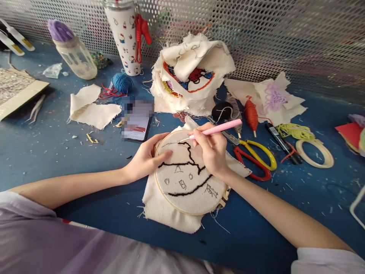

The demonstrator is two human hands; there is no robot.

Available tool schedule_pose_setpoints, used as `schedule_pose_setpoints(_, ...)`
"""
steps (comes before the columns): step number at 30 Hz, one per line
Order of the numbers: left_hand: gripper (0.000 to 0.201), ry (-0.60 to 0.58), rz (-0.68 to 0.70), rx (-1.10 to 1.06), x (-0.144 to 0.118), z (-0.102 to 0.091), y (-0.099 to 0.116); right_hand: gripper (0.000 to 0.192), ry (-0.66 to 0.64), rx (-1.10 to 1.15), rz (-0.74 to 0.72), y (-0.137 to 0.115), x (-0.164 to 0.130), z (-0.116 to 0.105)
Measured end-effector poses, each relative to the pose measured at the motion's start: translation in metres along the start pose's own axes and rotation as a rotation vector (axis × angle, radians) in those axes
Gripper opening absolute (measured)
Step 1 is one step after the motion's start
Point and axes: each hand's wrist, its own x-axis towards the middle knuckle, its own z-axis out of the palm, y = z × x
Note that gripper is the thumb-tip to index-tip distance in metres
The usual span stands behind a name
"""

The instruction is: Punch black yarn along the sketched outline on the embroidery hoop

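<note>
Embroidery hoop with cream cloth and black stitched outline, near centre of blue table. Left hand flat on hoop's left rim, fingers spread. Right hand pinching pink punch needle, tip on cloth. Scissors just right.

Craft workshop, textile work. Evidence: a blue worktop littered with thread clippings; an embroidery hoop with stretched cloth; a pile of stitched fabric pieces; balls and spools of yarn; scissors; a roll of tape. A perforated metal screen closes off the rear of the worktop, forming an individual work station.
</note>
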Motion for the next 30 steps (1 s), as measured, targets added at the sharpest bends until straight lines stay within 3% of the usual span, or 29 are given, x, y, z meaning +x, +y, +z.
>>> schedule_pose_setpoints(8, 0.057, 0.018, -0.021, -0.034, 0.0018, -0.0002, 0.0009, 0.018, -0.049, -0.085, -0.063, 0.0002, -0.0022, -0.0006)
schedule_pose_setpoints(14, 0.055, 0.023, 0.008, -0.009, -0.0009, 0.0008, 0.0050, 0.008, -0.197, -0.339, -0.451, -0.0008, -0.0027, 0.0055)
schedule_pose_setpoints(16, 0.056, 0.024, 0.034, 0.008, -0.0018, 0.0008, 0.0057, 0.009, -0.257, -0.438, -0.508, -0.0013, -0.0019, 0.0081)
schedule_pose_setpoints(20, 0.057, 0.015, 0.025, -0.010, -0.0013, 0.0005, 0.0056, 0.005, -0.256, -0.351, -0.352, -0.0013, -0.0016, 0.0075)
schedule_pose_setpoints(24, 0.055, 0.018, -0.002, -0.020, 0.0015, 0.0006, 0.0052, 0.008, -0.084, -0.036, -0.108, 0.0021, -0.0021, 0.0023)
schedule_pose_setpoints(30, 0.056, 0.016, -0.007, -0.018, 0.0025, 0.0004, 0.0048, 0.014, -0.025, 0.117, -0.064, 0.0058, -0.0003, 0.0011)
